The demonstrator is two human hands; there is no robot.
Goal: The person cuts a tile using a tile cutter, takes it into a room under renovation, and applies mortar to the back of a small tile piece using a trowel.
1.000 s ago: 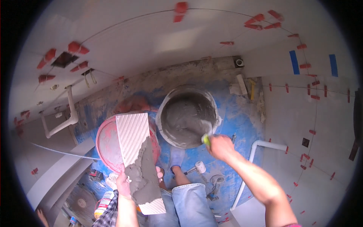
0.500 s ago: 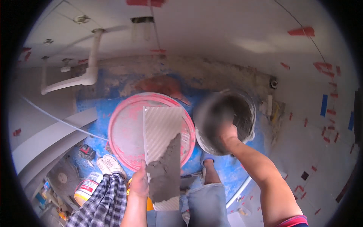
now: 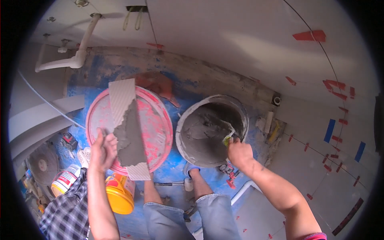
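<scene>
A long tile (image 3: 122,99), ribbed side up, lies at a slant across a round pink-red lid (image 3: 160,140). Grey mortar (image 3: 131,140) coats its middle and lower part. At the tile's left edge is my left hand (image 3: 105,151), its thumb and fingers apart and gripping nothing. To the right stands a round bucket (image 3: 181,140) of wet grey mortar (image 3: 200,128). My right hand (image 3: 240,153) is closed around the yellow-green handle of a trowel (image 3: 229,138) at the bucket's right inner side. The mortar hides part of the blade.
A yellow bucket (image 3: 121,204) and a white tub (image 3: 66,180) stand at the lower left, beside plaid cloth (image 3: 68,212). A hammer (image 3: 172,184) lies near my feet. White pipes (image 3: 76,62) jut from the wall at the upper left; another pipe opening (image 3: 277,101) is at the right.
The tile has turned aslant and shifted farther onto the lid. My left hand has come off its edge. My right hand, blurred inside the bucket before, is now at its right rim.
</scene>
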